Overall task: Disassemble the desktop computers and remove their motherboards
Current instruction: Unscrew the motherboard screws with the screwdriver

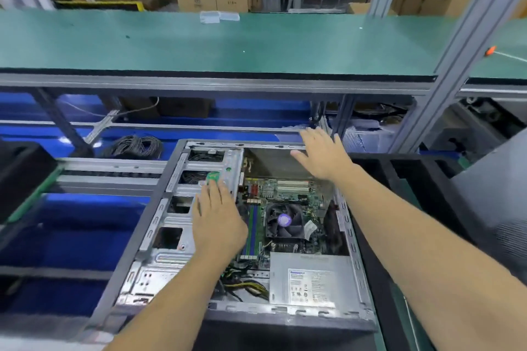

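Observation:
An open desktop computer case [353, 239] lies on its side in front of me, its side panel off. Inside sits the green motherboard [293, 194] with a black CPU fan [283, 221] and blue memory slots [253, 225]. A silver power supply [309, 279] fills the near right corner. The silver drive cage [182, 208] takes up the left side. My left hand [218, 219] rests flat on the cage's right edge, fingers reaching a green latch [213, 176]. My right hand [322, 152] hovers with fingers spread over the case's far right corner, holding nothing.
A green-topped shelf [228, 43] spans the bench above the case on aluminium posts [445, 65]. A coil of black cable [134, 147] lies behind the case on the left. A black box [22, 177] stands at far left. Grey panel [496, 194] leans at right.

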Demonstrator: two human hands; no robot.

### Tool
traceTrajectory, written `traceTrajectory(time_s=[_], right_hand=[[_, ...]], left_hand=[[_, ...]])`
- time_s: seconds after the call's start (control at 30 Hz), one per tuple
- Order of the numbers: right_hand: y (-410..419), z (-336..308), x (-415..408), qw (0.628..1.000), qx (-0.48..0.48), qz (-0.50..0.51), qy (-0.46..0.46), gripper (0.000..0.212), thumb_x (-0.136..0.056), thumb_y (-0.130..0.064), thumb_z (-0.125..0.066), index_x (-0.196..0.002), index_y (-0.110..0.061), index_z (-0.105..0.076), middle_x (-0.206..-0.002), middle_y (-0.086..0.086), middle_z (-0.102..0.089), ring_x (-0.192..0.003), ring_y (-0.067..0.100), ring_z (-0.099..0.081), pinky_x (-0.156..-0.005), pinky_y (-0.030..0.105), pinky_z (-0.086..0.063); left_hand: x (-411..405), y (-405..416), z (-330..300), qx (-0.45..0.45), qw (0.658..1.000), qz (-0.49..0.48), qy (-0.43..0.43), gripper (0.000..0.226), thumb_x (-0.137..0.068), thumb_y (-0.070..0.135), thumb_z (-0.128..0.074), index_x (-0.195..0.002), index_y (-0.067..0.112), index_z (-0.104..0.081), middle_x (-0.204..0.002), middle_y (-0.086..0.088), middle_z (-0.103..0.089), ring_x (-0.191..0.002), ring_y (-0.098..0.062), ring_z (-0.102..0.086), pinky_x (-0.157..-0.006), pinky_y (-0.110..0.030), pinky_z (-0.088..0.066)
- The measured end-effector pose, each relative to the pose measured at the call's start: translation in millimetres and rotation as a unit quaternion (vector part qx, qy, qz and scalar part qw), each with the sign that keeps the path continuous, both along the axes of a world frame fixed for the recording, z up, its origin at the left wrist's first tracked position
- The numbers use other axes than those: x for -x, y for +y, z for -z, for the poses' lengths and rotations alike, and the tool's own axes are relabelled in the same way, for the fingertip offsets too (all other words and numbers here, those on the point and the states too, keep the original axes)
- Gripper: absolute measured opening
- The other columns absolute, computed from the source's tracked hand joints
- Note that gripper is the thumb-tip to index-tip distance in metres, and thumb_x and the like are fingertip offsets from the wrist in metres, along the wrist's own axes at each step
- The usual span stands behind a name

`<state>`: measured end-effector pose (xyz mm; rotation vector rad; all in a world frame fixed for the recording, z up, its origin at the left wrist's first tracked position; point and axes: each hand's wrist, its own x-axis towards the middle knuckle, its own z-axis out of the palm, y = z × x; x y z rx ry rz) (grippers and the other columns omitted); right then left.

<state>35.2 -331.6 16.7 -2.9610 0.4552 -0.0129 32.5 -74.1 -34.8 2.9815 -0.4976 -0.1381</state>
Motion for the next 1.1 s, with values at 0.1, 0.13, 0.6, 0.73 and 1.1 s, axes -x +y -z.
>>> traceTrajectory(time_s=[0.1, 0.13, 0.6, 0.73, 1.1], right_hand=[[-3.5, 5.2, -29.5, 0.997, -0.004, -0.013, 0.081, 0.072, -0.098, -0.066, -0.034, -0.150, -0.017, -0.033, -0.155, 0.007, -0.038, -0.147, 0.028, -0.027, -0.119, 0.061, -0.010], [-4.6, 8.6, -32.3, 0.997, -0.005, -0.008, 0.081, 0.070, -0.096, -0.067, -0.037, -0.145, -0.017, -0.040, -0.148, 0.008, -0.046, -0.140, 0.030, -0.037, -0.118, 0.060, -0.014], [-15.6, 11.6, 97.4, 0.978, 0.143, 0.145, 0.047, 0.011, -0.100, -0.020, -0.053, -0.095, -0.012, -0.046, -0.097, 0.010, -0.065, -0.078, 0.031, -0.058, -0.063, 0.034, -0.042], [24.3, 15.9, 160.3, 0.972, 0.133, 0.175, 0.075, 0.021, -0.099, -0.028, -0.049, -0.086, -0.017, -0.037, -0.075, -0.002, -0.054, -0.065, 0.025, -0.054, -0.048, 0.028, -0.031], [-0.4, 24.5, 101.3, 0.930, -0.326, 0.169, -0.038, 0.054, -0.100, -0.042, -0.052, -0.148, -0.023, -0.037, -0.128, 0.001, -0.059, -0.109, 0.023, -0.059, -0.091, 0.037, -0.047]], left_hand=[[2.7, -2.0, -0.8, -0.004, 0.999, -0.018, -0.029, 0.069, -0.106, 0.037, -0.033, -0.160, 0.007, -0.002, -0.168, -0.011, 0.000, -0.155, -0.030, 0.004, -0.125, -0.045, -0.007], [1.4, -3.0, -1.5, -0.001, 0.999, -0.020, -0.031, 0.066, -0.107, 0.038, -0.031, -0.160, 0.007, -0.005, -0.168, -0.011, -0.004, -0.154, -0.030, 0.001, -0.125, -0.046, -0.008], [-66.1, -25.9, -0.5, -0.054, 0.955, 0.274, -0.101, 0.060, -0.102, 0.055, -0.030, -0.157, 0.029, -0.025, -0.164, 0.000, -0.025, -0.148, -0.024, -0.025, -0.123, -0.044, -0.017], [-85.6, -32.9, -11.0, -0.150, 0.911, 0.354, -0.151, 0.058, -0.102, 0.059, -0.028, -0.157, 0.040, -0.021, -0.162, -0.001, -0.028, -0.145, -0.026, -0.030, -0.118, -0.046, -0.020], [-9.8, 48.8, -8.5, -0.053, 0.996, -0.063, -0.035, 0.073, -0.099, 0.060, -0.032, -0.159, 0.033, -0.002, -0.167, -0.009, -0.007, -0.150, -0.040, -0.010, -0.119, -0.057, -0.014]])
